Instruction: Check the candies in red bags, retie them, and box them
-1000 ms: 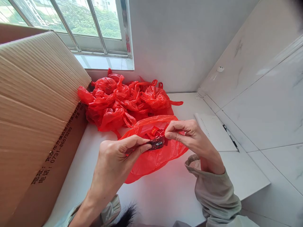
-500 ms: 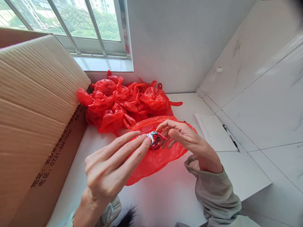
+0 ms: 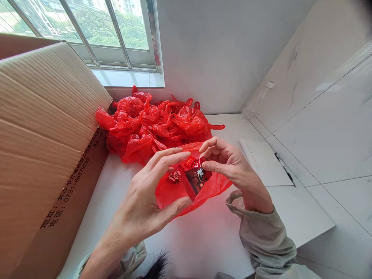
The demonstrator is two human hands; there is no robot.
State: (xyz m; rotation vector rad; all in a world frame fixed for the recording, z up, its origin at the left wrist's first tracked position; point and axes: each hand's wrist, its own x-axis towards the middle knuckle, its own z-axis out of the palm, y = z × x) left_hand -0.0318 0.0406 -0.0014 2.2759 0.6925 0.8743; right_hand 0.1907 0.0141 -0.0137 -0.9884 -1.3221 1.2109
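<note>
A red plastic bag (image 3: 213, 190) lies spread on the white table. Over it, my right hand (image 3: 228, 161) pinches the upper corner of a small dark-red and black snack packet (image 3: 197, 179) between thumb and fingers. Fingers and thumb spread apart, my left hand (image 3: 151, 190) is held open on the packet's left side. Its thumb tip comes close to the packet's lower edge; whether it touches cannot be made out. Behind that packet, inside the bag, are another dark-red packet (image 3: 175, 175) with pale print and a small bright-red wrapper (image 3: 190, 161).
Several knotted red plastic bags (image 3: 157, 124) are piled against the wall. A large cardboard box (image 3: 46, 128) stands at the left with its flap raised. To the right, a notebook (image 3: 261, 161) lies beside a black pen (image 3: 285, 169). A barred window (image 3: 116, 35) is behind.
My left hand has let go of the packet and opened, shifting slightly right. The packet has turned, showing its dark printed face, with my right hand on its corner.
</note>
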